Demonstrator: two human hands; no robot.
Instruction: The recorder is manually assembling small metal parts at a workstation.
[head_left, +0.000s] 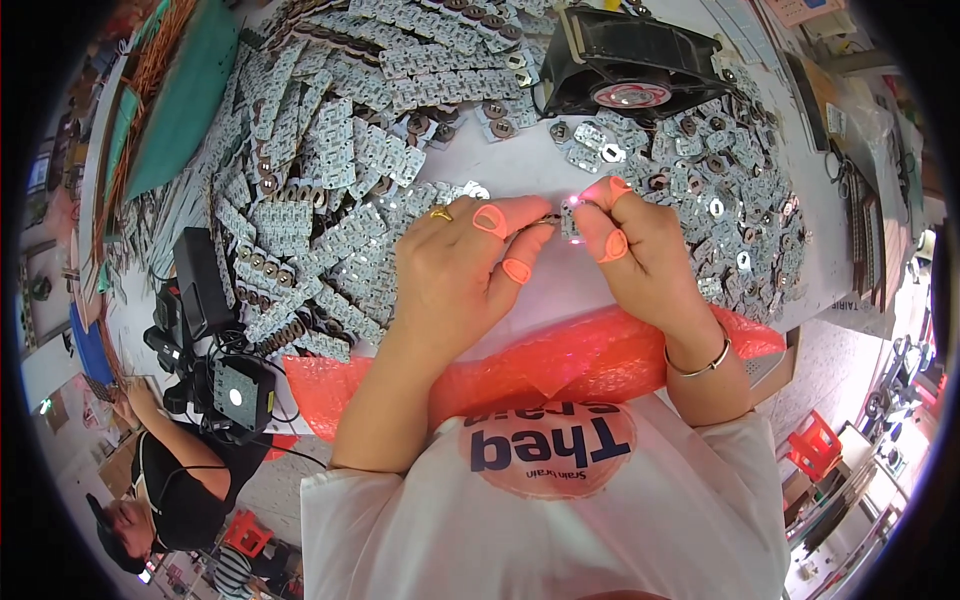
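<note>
My right hand (640,240) pinches a small pale circuit board (570,222) between thumb and fingers, over the white table. Pinkish lights glow at the board's top and bottom ends. Close to its left edge, the thumb and forefinger of my left hand (460,245) are pressed together. A small dark tip shows between them, too small to name; whether it touches the board I cannot tell. Orange bands circle the thumb and a finger of each hand. Heaps of similar circuit boards, many still joined in strips (350,150), lie left of my hands, with loose boards (740,200) on the right.
A black fan (635,65) stands at the back. Red bubble wrap (480,385) covers the table's front edge. Black power adapters and cables (205,340) sit at the left. A green panel (185,100) leans at the far left. Another person (180,470) works at lower left.
</note>
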